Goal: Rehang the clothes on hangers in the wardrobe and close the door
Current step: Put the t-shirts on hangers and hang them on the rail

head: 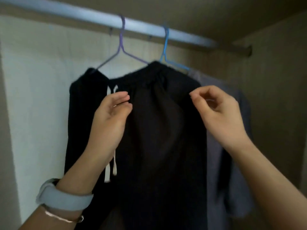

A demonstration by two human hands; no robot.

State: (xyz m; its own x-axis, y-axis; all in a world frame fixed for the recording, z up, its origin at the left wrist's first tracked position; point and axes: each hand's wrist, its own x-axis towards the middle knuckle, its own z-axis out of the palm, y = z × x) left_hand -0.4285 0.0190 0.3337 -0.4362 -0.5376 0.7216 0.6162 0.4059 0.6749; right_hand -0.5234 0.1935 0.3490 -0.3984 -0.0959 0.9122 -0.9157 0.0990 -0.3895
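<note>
Wardrobe interior, head view. Rail (83,13) is seen running from upper left down to the right.

- Black garment (157,122) is hung on the blue hanger (165,45), long axis vertical, waistband gathered at the top. It lies straight ahead, between the two hands.
- A second dark garment (83,105) with a white drawstring (114,166) is hung on the purple hanger (122,40), just left of it and partly overlapped by it.
- A grey garment (216,146) is seen behind, to the right.

Left hand (109,117): released; fingers nearly straight, a narrow gap to the thumb, tips against the black garment's upper left. No cloth is seen between them.

Right hand (219,110): fingers curled toward the thumb at the garment's upper right edge. Whether cloth is pinched cannot be told.

Both hands are judged about equally near, at one height below the waistband.

Judgement: hanging appears done or nearly so. Door not in view, so closing is judged outstanding, and the hands would first have to be drawn back, clear of the clothes.
</note>
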